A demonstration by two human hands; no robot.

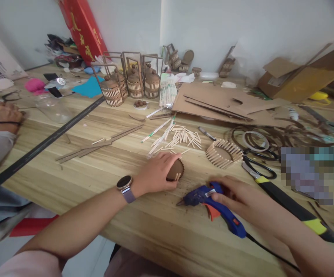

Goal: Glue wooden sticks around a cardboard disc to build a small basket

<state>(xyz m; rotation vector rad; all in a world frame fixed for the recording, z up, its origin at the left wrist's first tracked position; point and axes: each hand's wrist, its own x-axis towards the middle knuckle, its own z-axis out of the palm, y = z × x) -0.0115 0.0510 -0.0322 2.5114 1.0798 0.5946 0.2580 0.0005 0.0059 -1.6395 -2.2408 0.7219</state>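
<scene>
At lower center, a left hand [158, 173] curls, thumb and fingers apart, around a brown disc [175, 170], while a right hand [233, 194], fingers bent, holds a blue glue gun [205, 196] at lower right of center.

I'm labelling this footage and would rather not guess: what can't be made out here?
Part of the brown disc: head view, hidden by the left hand.
Whatever the other person's hand may hold: head view, too blurred, near the left edge.
What the patch on the right shows: head view, pixelated.
Far end of the black cord: head view, out of sight past the bottom edge.
</scene>
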